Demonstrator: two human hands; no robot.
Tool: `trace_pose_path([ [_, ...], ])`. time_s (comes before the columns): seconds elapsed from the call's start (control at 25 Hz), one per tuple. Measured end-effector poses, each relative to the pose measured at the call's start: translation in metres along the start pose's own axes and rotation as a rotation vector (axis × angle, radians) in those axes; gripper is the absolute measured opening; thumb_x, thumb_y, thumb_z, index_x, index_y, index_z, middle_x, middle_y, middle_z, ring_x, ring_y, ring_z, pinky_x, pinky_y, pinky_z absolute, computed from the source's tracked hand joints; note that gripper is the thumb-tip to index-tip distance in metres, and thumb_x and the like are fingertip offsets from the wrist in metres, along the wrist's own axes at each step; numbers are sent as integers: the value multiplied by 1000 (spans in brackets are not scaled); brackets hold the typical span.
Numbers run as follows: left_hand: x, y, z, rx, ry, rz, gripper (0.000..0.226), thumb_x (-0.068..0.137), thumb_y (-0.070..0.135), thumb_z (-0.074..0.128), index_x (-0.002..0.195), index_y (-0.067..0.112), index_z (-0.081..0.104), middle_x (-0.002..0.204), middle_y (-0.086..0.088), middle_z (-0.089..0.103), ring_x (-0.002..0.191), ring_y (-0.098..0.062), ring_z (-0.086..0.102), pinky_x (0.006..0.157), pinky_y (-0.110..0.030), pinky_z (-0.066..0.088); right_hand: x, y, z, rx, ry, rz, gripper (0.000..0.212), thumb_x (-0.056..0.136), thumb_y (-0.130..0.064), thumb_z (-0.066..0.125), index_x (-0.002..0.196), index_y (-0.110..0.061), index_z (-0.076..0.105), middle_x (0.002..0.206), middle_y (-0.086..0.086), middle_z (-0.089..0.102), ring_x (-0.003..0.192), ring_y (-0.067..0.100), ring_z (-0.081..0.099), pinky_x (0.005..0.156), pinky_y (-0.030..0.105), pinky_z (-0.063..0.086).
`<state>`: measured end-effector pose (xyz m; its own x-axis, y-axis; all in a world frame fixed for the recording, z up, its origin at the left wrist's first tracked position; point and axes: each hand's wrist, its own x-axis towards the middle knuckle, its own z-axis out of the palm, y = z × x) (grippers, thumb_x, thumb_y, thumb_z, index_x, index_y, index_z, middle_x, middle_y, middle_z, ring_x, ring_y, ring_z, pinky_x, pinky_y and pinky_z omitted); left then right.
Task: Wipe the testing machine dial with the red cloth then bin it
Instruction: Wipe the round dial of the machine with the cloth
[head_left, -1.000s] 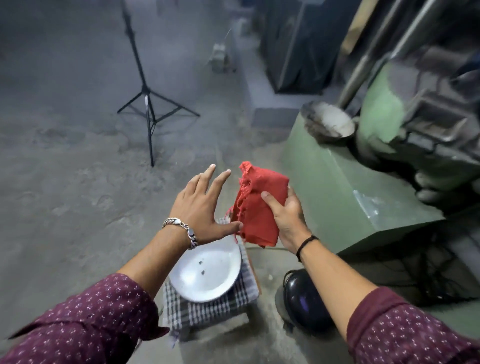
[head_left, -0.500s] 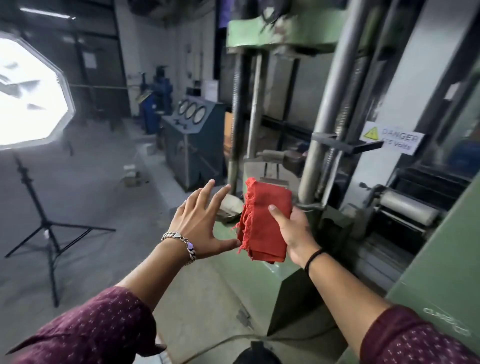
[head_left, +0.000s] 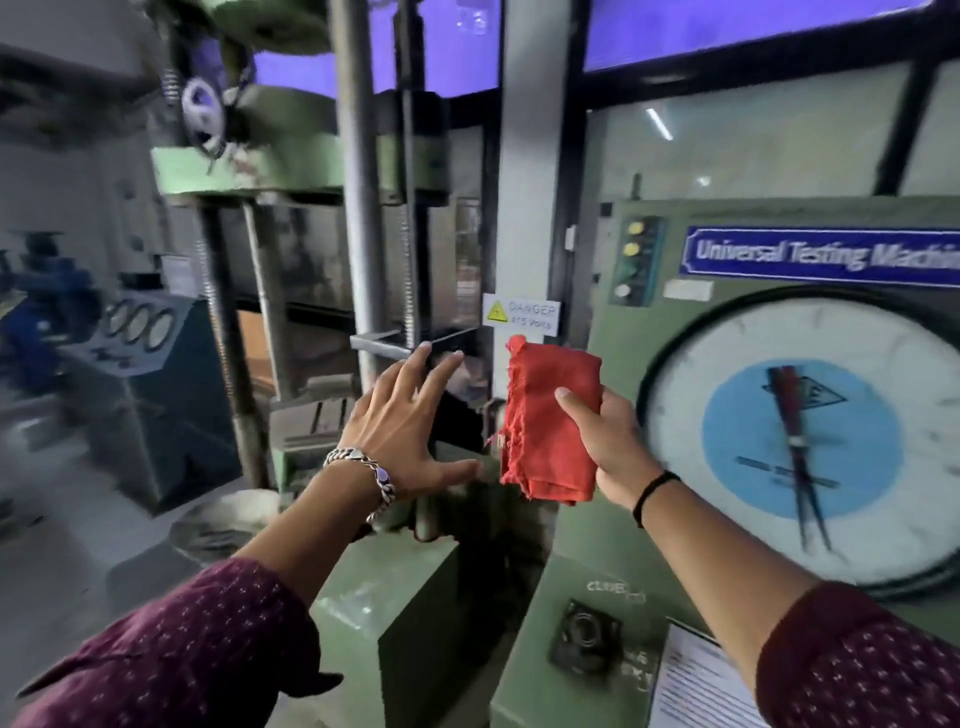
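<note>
My right hand (head_left: 610, 447) grips a folded red cloth (head_left: 548, 423), held upright in mid-air. Just right of it is the big round dial (head_left: 810, 441) of the green Universal Testing Machine (head_left: 623, 639): a white face, a blue centre disc and two long needles pointing down. The cloth is apart from the dial, near its left rim. My left hand (head_left: 410, 431), with a silver bracelet on the wrist, hovers left of the cloth with its fingers spread and nothing in it. No bin is in view.
The machine's press frame with steel columns (head_left: 358, 208) rises behind my left hand. A yellow danger sign (head_left: 522, 314) is fixed to the pillar. A blue console with three gauges (head_left: 137, 325) stands far left. A metal bowl (head_left: 228, 522) sits low on the machine's base.
My view has swung up from the floor and to the right, bringing the big dial into sight. Both hands kept their pose, the right one still holding the cloth.
</note>
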<state>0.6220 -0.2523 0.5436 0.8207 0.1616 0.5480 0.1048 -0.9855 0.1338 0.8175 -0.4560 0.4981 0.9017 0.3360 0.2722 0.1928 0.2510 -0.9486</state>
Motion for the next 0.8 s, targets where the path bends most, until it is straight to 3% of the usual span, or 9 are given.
trace_pose_path([
  [0.08, 29, 45, 14, -24, 13, 56, 135, 61, 90, 68, 171, 49, 2, 184, 3, 2, 164, -32, 17, 128, -60, 32, 10, -19, -57, -10, 58, -38, 24, 100, -37, 84, 121, -25, 81, 110, 0, 89, 105, 25, 86, 80, 37, 69],
  [0.2, 68, 111, 40, -49, 12, 118, 134, 63, 87, 72, 171, 50, 1, 184, 4, 2, 165, -32, 16, 127, -61, 33, 19, -42, -139, -54, 141, -64, 39, 93, -44, 84, 126, -23, 80, 113, 2, 89, 106, 26, 85, 87, 41, 69],
  [0.4, 116, 197, 83, -83, -4, 218, 134, 64, 89, 72, 170, 51, -1, 184, 3, 1, 165, -35, 16, 127, -61, 31, 26, -56, -253, -61, 290, -76, 19, 105, -32, 79, 122, -25, 80, 105, -1, 89, 99, 25, 86, 75, 37, 70],
  [0.56, 149, 241, 116, -98, -20, 280, 134, 65, 89, 70, 170, 51, -3, 184, 2, 1, 165, -37, 17, 126, -63, 32, 28, -54, -317, -108, 379, -64, 20, 106, -33, 78, 123, -25, 81, 116, 6, 88, 110, 33, 83, 96, 51, 68],
  [0.72, 180, 268, 150, -176, -16, 353, 134, 63, 89, 71, 170, 51, 0, 183, 5, 3, 163, -35, 20, 123, -62, 34, 27, -51, -358, -139, 500, -73, 12, 98, -38, 79, 108, -39, 85, 109, 0, 89, 107, 30, 84, 94, 50, 69],
  [0.8, 195, 274, 166, -204, -32, 382, 133, 63, 90, 69, 170, 51, 1, 183, 5, 2, 163, -34, 19, 122, -62, 34, 30, -48, -376, -191, 596, -60, 10, 103, -33, 77, 106, -37, 85, 105, -2, 89, 104, 30, 83, 93, 50, 69],
])
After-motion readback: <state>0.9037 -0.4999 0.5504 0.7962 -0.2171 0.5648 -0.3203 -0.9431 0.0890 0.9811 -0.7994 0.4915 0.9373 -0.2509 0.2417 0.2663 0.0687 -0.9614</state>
